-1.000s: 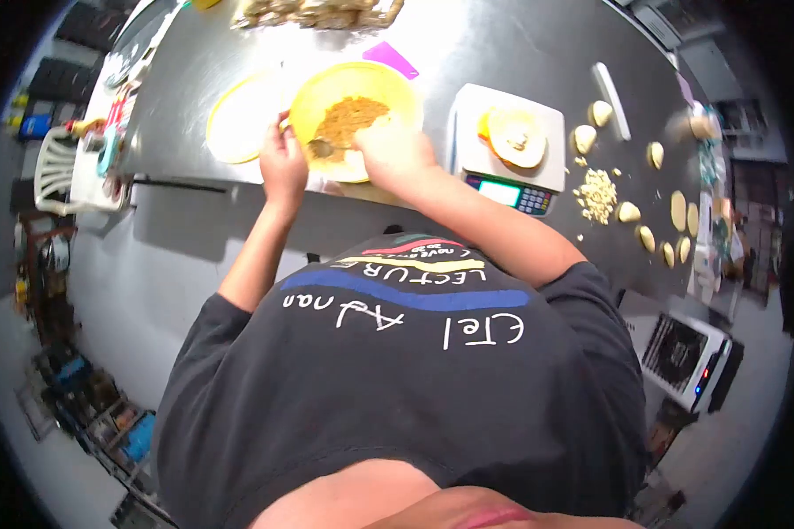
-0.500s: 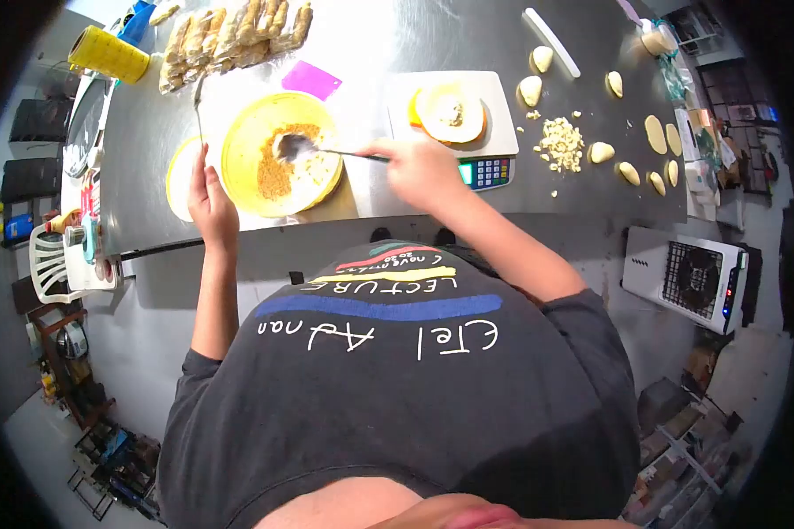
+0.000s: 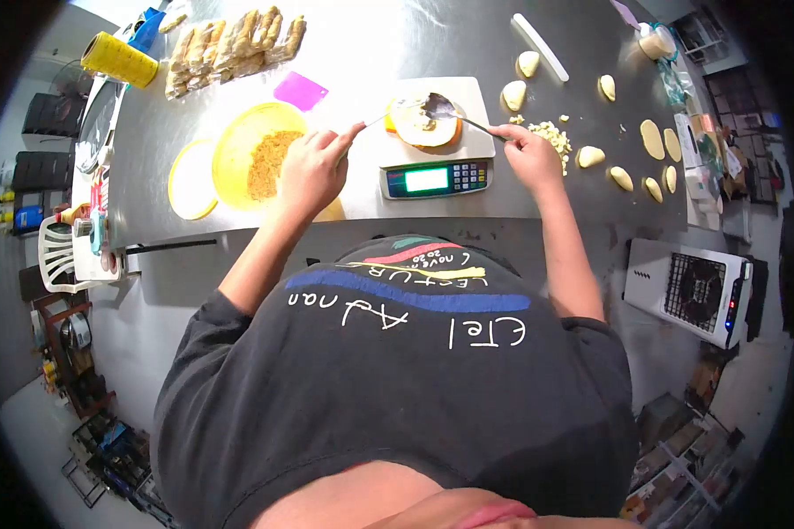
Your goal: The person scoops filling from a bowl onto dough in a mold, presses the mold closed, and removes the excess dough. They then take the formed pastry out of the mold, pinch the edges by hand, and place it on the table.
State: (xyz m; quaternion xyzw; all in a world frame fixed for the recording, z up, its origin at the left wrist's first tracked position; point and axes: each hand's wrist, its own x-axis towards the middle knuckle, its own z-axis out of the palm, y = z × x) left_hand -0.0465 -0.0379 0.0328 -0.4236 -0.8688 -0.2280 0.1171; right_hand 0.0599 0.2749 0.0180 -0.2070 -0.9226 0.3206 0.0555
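My right hand grips the handle of a spoon, its dark bowl over the pale filling on a round dough disc. The disc rests on an orange piece on top of the digital scale, whose display is lit green. From the left, my left hand pinches a thin metal utensil pointing at the same filling; its far end blends into the pale food. Partly behind the left forearm stands a yellow bowl with brown crumbly filling.
Chopped pale pieces lie beside my right hand, with dough lumps and flat dough ovals farther right. A white rod, purple scraper, bagged rolls, yellow lid and yellow roll share the metal table.
The spoon has moved right from the yellow bowl to the dough disc on the scale. My left hand has crossed from the bowl's left side to the scale, bringing the thin utensil.
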